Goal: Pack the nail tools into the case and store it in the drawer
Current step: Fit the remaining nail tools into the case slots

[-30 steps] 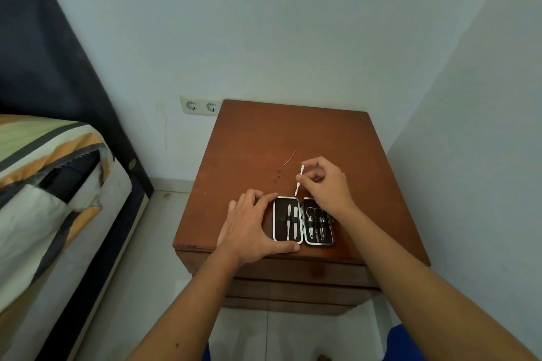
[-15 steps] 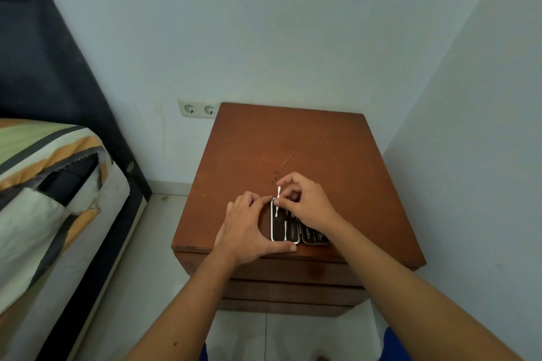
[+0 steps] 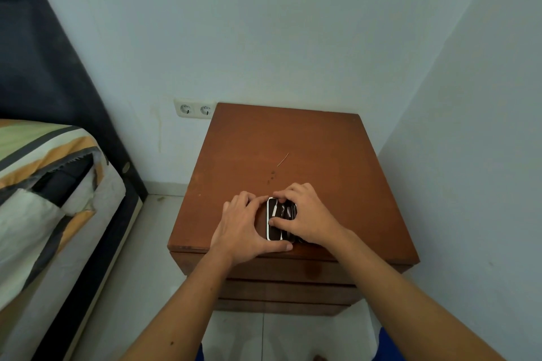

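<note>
Case (image 3: 274,218) open between hands, right hand (image 3: 308,217) probably pressing tool in.

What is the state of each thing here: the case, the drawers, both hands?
case: open, flat on the nightstand, near its front edge.
drawers: closed.
left hand: fingers curved round the left side of the case, steadying it.
right hand: lies over the right half of the case, fingertips on the tools.
wall socket: nothing plugged in.
</note>
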The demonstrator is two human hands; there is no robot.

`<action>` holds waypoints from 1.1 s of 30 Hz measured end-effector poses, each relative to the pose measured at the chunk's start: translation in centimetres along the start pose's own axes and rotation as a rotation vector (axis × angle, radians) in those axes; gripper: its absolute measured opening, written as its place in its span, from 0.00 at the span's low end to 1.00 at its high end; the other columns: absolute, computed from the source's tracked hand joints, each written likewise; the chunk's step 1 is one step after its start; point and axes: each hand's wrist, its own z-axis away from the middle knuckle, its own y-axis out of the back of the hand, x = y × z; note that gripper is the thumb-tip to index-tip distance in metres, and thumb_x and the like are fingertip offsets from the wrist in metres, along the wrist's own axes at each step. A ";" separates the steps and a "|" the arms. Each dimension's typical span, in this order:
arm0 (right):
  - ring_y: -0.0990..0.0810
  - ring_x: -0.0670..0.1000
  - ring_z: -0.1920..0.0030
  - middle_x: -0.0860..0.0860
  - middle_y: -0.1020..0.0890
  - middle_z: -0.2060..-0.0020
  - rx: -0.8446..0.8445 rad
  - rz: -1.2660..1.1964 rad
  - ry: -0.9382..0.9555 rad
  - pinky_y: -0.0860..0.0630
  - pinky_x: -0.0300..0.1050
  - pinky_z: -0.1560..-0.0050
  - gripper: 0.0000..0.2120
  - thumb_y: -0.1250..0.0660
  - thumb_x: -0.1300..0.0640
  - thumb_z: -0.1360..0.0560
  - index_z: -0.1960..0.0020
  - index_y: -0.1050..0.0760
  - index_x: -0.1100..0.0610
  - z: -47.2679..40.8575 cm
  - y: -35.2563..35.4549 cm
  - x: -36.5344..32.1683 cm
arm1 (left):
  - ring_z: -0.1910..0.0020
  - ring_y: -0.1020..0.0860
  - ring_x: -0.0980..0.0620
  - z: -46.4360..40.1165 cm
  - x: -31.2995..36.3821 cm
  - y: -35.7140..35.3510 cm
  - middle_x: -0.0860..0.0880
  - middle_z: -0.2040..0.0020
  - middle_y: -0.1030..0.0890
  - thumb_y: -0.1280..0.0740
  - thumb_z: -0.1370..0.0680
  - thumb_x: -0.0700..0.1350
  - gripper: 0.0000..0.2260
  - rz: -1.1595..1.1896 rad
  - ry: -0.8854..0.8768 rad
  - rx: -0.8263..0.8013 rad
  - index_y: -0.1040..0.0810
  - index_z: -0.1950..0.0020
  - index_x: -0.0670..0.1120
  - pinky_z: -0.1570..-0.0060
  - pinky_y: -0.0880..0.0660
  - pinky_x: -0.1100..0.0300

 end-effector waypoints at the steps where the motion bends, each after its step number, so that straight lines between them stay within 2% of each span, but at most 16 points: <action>1: 0.33 0.47 0.39 0.43 0.24 0.45 0.026 0.006 -0.009 0.31 0.45 0.34 0.32 0.23 0.40 0.29 0.29 0.23 0.51 0.2 -0.1 0.0 | 0.43 0.32 0.55 0.0 0.0 0.0 0.56 0.42 0.31 0.32 0.41 0.83 0.52 0.001 0.000 0.003 0.29 0.25 0.55 0.37 0.33 0.54; 5: 0.34 0.49 0.38 0.42 0.25 0.44 0.051 0.020 -0.015 0.31 0.48 0.32 0.30 0.23 0.41 0.29 0.30 0.21 0.50 0.6 -0.5 -0.2 | 0.42 0.31 0.55 0.0 0.1 0.0 0.56 0.42 0.30 0.32 0.42 0.84 0.52 0.001 0.003 0.011 0.28 0.25 0.55 0.36 0.33 0.53; 9: 0.37 0.49 0.36 0.41 0.29 0.43 -0.021 0.011 -0.023 0.33 0.50 0.29 0.28 0.23 0.41 0.28 0.31 0.20 0.48 0.8 -0.2 -0.4 | 0.42 0.31 0.56 0.0 0.0 -0.1 0.57 0.42 0.30 0.32 0.42 0.84 0.52 -0.003 0.008 0.003 0.28 0.25 0.56 0.36 0.32 0.53; 14: 0.40 0.48 0.34 0.41 0.31 0.40 -0.090 -0.005 -0.022 0.38 0.47 0.29 0.30 0.21 0.39 0.31 0.32 0.21 0.45 1.1 0.3 -0.3 | 0.42 0.32 0.56 0.0 0.2 0.1 0.57 0.42 0.30 0.32 0.42 0.84 0.52 0.010 0.006 0.002 0.28 0.25 0.56 0.37 0.33 0.54; 18: 0.38 0.48 0.35 0.40 0.28 0.41 -0.094 -0.057 -0.019 0.36 0.49 0.30 0.28 0.21 0.38 0.32 0.34 0.21 0.41 1.1 0.5 0.1 | 0.42 0.32 0.56 0.1 0.2 0.2 0.57 0.42 0.30 0.33 0.41 0.84 0.51 -0.006 0.001 -0.006 0.29 0.25 0.56 0.37 0.33 0.54; 20: 0.35 0.47 0.35 0.39 0.26 0.42 -0.049 -0.147 -0.056 0.34 0.47 0.32 0.23 0.23 0.39 0.29 0.36 0.20 0.41 0.5 0.9 0.2 | 0.42 0.32 0.56 0.1 0.1 0.1 0.57 0.42 0.31 0.33 0.40 0.84 0.51 -0.015 -0.004 -0.010 0.29 0.25 0.55 0.36 0.33 0.53; 23: 0.28 0.47 0.36 0.40 0.20 0.43 0.127 -0.224 -0.152 0.30 0.47 0.35 0.14 0.25 0.44 0.25 0.41 0.16 0.44 -1.9 2.1 0.4 | 0.41 0.33 0.56 0.0 0.0 0.1 0.57 0.41 0.31 0.32 0.41 0.84 0.52 -0.022 0.001 -0.011 0.29 0.24 0.55 0.35 0.33 0.53; 26: 0.20 0.46 0.45 0.43 0.15 0.49 0.240 -0.250 -0.305 0.23 0.50 0.36 0.09 0.24 0.48 0.24 0.45 0.14 0.48 -5.6 2.9 1.3 | 0.41 0.34 0.57 0.0 0.1 0.2 0.58 0.40 0.32 0.31 0.41 0.83 0.53 -0.017 0.005 -0.013 0.30 0.23 0.56 0.34 0.34 0.53; 28: 0.19 0.48 0.46 0.41 0.15 0.54 0.265 -0.255 -0.388 0.22 0.52 0.35 0.11 0.23 0.48 0.25 0.44 0.14 0.49 -8.0 2.6 2.5 | 0.41 0.34 0.57 0.0 0.1 0.3 0.58 0.40 0.32 0.30 0.41 0.83 0.52 -0.005 0.012 -0.014 0.31 0.23 0.56 0.34 0.34 0.54; 30: 0.20 0.53 0.41 0.39 0.17 0.57 0.270 -0.229 -0.420 0.25 0.53 0.33 0.16 0.23 0.45 0.26 0.39 0.17 0.47 -9.9 2.2 3.7 | 0.41 0.35 0.57 -0.1 0.1 0.3 0.58 0.40 0.32 0.30 0.41 0.82 0.52 0.001 0.013 -0.009 0.31 0.23 0.56 0.34 0.34 0.55; 33: 0.28 0.55 0.36 0.44 0.19 0.50 0.214 -0.168 -0.439 0.31 0.51 0.35 0.28 0.25 0.39 0.26 0.30 0.22 0.47 -11.3 1.9 4.4 | 0.41 0.35 0.58 -0.2 0.0 0.2 0.59 0.40 0.33 0.32 0.41 0.83 0.53 -0.011 0.017 -0.023 0.32 0.23 0.57 0.34 0.36 0.57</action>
